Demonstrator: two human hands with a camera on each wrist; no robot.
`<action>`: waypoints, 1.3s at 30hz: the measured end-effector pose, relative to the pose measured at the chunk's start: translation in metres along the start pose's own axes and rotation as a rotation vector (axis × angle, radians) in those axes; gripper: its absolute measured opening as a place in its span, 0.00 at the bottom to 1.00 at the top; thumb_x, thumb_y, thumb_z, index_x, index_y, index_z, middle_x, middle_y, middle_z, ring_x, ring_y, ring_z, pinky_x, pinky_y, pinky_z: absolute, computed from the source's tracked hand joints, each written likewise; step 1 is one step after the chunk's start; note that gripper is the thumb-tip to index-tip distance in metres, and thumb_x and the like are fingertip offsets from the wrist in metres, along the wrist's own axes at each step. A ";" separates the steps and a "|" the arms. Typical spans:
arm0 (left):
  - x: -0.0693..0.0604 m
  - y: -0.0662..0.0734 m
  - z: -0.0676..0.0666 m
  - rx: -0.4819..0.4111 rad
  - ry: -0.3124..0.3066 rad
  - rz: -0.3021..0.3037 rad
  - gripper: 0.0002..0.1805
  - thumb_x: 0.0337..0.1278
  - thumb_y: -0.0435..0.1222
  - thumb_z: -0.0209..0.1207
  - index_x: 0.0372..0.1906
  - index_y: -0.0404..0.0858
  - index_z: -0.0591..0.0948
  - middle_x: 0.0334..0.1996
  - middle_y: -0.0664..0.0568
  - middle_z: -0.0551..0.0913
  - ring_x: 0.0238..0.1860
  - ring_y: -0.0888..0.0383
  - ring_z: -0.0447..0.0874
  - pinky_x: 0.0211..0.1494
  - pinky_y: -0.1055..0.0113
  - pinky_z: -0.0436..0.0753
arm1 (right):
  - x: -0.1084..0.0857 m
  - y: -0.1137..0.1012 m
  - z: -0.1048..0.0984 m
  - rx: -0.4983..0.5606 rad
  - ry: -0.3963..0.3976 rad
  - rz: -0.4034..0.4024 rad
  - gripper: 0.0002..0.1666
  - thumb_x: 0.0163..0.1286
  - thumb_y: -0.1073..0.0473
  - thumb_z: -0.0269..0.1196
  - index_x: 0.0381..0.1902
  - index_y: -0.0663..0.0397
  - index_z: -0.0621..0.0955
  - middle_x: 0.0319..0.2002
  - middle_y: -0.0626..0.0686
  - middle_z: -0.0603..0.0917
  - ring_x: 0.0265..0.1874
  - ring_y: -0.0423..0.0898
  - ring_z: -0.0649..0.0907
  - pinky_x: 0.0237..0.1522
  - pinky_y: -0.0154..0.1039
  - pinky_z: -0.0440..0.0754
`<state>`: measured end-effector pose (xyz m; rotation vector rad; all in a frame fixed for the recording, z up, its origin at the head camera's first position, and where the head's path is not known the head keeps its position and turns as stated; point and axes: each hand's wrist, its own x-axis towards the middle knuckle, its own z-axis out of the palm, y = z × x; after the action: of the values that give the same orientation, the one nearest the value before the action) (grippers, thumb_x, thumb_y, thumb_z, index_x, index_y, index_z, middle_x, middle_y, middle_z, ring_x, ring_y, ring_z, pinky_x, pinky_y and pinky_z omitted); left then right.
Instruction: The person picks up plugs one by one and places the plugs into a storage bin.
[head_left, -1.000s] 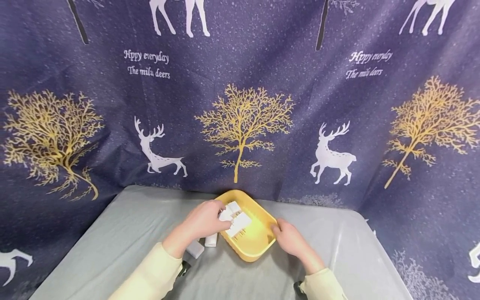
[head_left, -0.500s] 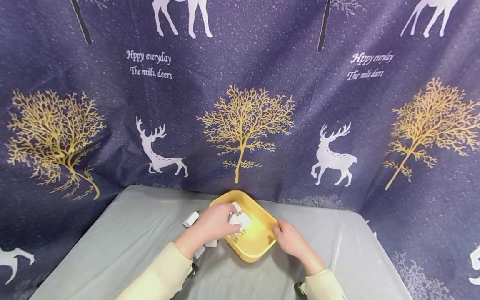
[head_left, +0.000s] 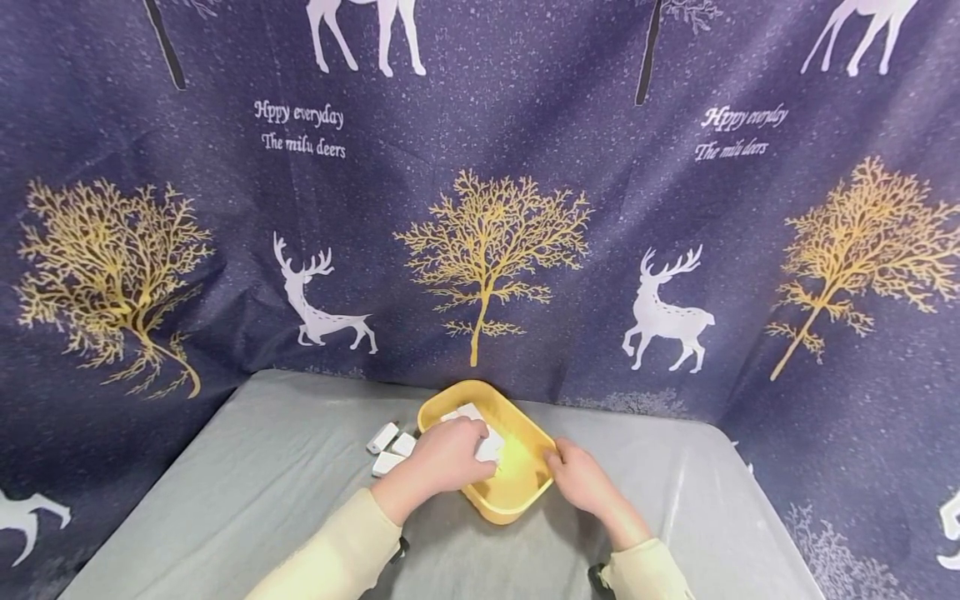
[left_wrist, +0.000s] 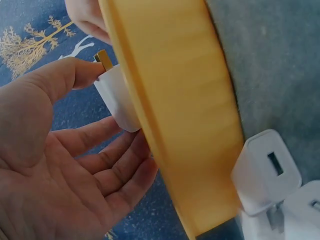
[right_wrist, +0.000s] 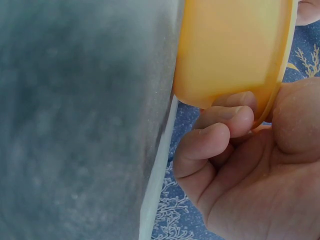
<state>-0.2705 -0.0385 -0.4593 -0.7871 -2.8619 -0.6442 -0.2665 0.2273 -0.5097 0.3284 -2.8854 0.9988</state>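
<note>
The work looks partway: white plugs (head_left: 468, 411) lie in the yellow tub (head_left: 495, 510), their number hidden by the hand, while at least three loose plugs (head_left: 383, 438) rest beside it on the grey, creased table (head_left: 300, 467). The left hand (head_left: 448, 454), thumb and fingers bent, pinches a boxy, round-edged charger (left_wrist: 117, 97) with a shiny metal prong (left_wrist: 104, 59) at the tub's rim; the right hand (head_left: 581, 477) grips the smooth, plastic-looking wall's right side.

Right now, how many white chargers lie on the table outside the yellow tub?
3 visible, left of the tub: a far charger, a near charger and an inner charger closest to it. The left hand may hide more.
</note>
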 end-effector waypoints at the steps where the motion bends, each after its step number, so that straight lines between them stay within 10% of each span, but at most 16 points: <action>1: -0.001 0.001 0.001 0.005 0.001 -0.001 0.21 0.54 0.47 0.74 0.49 0.39 0.90 0.41 0.51 0.91 0.43 0.51 0.90 0.46 0.52 0.87 | 0.000 0.000 0.000 0.000 0.000 0.000 0.11 0.85 0.62 0.58 0.37 0.52 0.78 0.24 0.48 0.73 0.27 0.46 0.75 0.35 0.48 0.77; 39: -0.008 0.013 0.024 0.073 -0.104 0.002 0.18 0.51 0.47 0.74 0.25 0.49 0.75 0.20 0.61 0.71 0.23 0.60 0.68 0.25 0.60 0.67 | 0.001 0.002 0.001 0.003 0.003 -0.010 0.09 0.85 0.62 0.59 0.39 0.53 0.79 0.25 0.47 0.74 0.28 0.46 0.76 0.36 0.48 0.78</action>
<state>-0.2564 -0.0223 -0.4783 -0.8366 -2.9579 -0.5101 -0.2676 0.2283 -0.5117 0.3411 -2.8770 1.0008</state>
